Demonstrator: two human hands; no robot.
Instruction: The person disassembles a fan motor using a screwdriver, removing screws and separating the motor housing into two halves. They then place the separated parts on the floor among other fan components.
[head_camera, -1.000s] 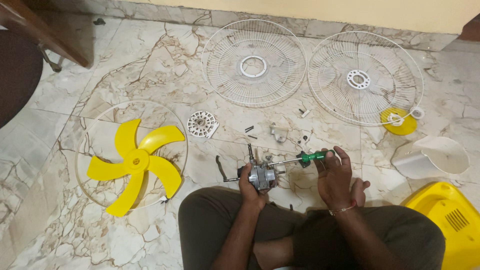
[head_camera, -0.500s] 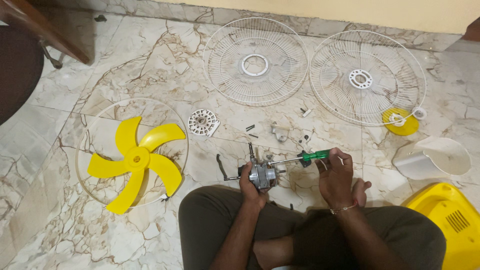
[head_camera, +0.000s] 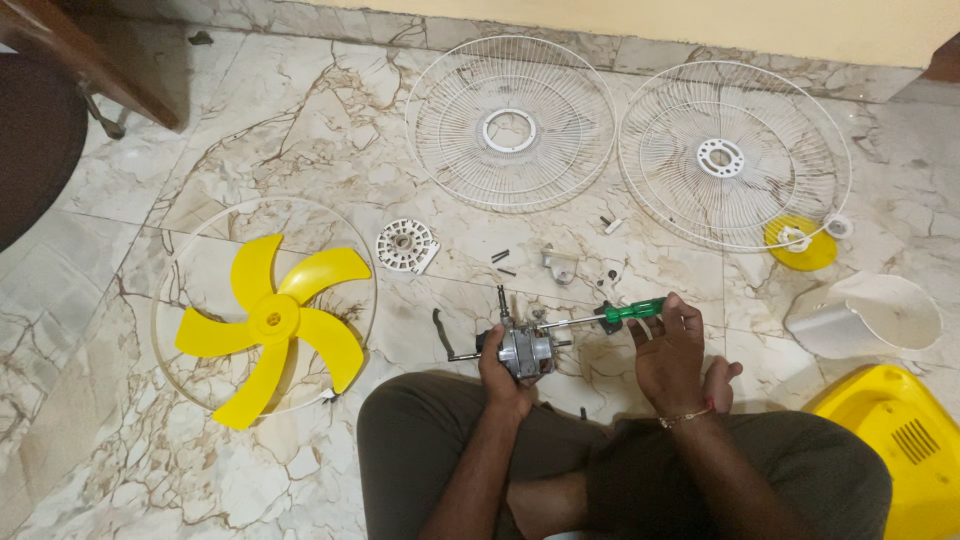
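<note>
Gripping the fan motor (head_camera: 524, 351) from below, my left hand (head_camera: 503, 375) is closed around its metal body just in front of my knees, while my right hand (head_camera: 672, 350) is wrapped round the green handle of a screwdriver (head_camera: 600, 316) whose shaft runs leftward to the top of the motor. I judge the motor to be dense and heavy for its size, rigid, with bare metal edges and a thin shaft sticking up; the body is the sensible place to hold it, not the shaft or the wires. The screwdriver looks light and stiff, and its handle gives a sure grip.

Beyond the hands, small dark screws (head_camera: 500, 256) and a white bracket (head_camera: 560, 264) lie loose on the marble floor (head_camera: 300, 120). Further left sits a yellow fan blade (head_camera: 275, 322), ahead two white wire grilles (head_camera: 510, 125), and right of my right hand a white housing (head_camera: 865, 317).

My fingers hide the motor's underside, and I cannot make out where exactly the screwdriver tip is seated. The yellow base (head_camera: 900, 450) is cut off by the frame.
</note>
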